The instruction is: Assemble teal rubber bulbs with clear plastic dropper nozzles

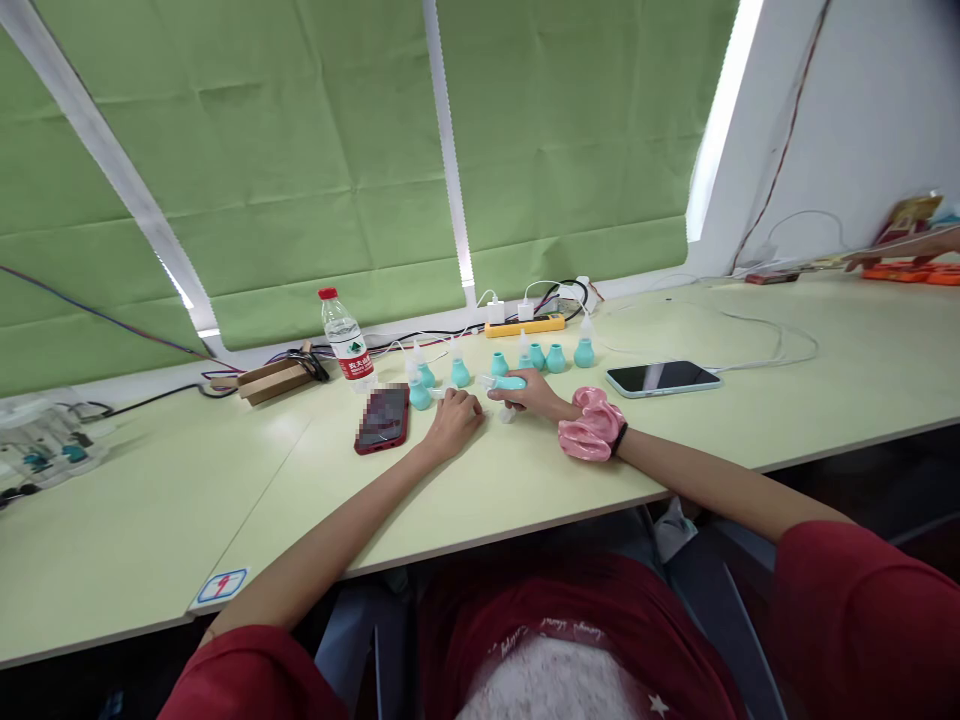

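A: Where are the hands?

B: Both rest on the counter [750,420], well back from its near edge. The right hand [531,393] has its fingers closed around a teal piece [510,382] lying sideways. The left hand [454,420] sits just beside it, fingers curled loosely; whether they pinch anything I cannot tell.

A: What crowds them?

B: A red phone [383,418] lies just left of the left hand. Behind the hands stands a row of teal bulbs [555,358], some with white tips, and behind those a yellow power strip [525,325] with cables. A water bottle [346,342] stands upright at back left, near a cardboard box [270,380]. A second phone [661,378] lies to the right, on a white cable.

A: Open room?

B: The near strip of counter in front of the hands is bare, as is the stretch right of the second phone.

A: Containers?

B: The bottle is capped, looks nearly empty. The box's contents are not visible.
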Available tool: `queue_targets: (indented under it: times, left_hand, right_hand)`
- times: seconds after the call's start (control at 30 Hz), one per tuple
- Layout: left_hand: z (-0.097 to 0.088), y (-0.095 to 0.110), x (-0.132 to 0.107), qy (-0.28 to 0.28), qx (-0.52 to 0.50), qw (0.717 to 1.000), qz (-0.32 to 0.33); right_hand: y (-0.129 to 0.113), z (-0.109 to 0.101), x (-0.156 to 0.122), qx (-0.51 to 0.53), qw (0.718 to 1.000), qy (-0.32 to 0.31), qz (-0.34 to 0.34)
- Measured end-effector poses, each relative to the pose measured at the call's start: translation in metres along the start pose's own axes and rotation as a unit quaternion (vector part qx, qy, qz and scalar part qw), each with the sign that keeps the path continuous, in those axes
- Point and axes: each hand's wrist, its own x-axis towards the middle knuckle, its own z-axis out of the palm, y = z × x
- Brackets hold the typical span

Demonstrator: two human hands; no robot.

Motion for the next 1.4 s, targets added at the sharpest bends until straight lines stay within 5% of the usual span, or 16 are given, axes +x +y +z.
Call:
queue_targets:
  times: [0.13,0.27,0.5,0.63,1.1,1.4]
  left_hand:
    - [-0.009,-0.004,0.002,0.09,-0.121,0.987,-0.05]
    - [-0.022,-0.007,0.003,0.192,-0.341,0.912,-0.123]
    - [-0.022,0.004,0.004,0.088,-0.571,0.789,-0.21]
    - [-0.02,0.005,0.001,0.077,-0.629,0.74,-0.227]
    - [-0.017,-0.001,-0.003,0.006,-0.634,0.74,-0.224]
    - [-0.021,0.013,-0.004,0.075,-0.643,0.733,-0.208]
  right_hand:
    - [-0.004,0.001,-0.004,-0.106,0.993,0.042,-0.043]
    - [-0.006,0.005,-0.007,-0.147,0.984,0.063,-0.083]
    - [-0.005,0.008,-0.008,-0.161,0.978,0.05,-0.12]
    - [-0.008,0.008,-0.01,-0.171,0.977,0.044,-0.121]
    - [-0.009,0.008,-0.017,-0.177,0.97,0.026,-0.166]
    - [-0.016,0.015,-0.015,-0.127,0.985,0.044,-0.106]
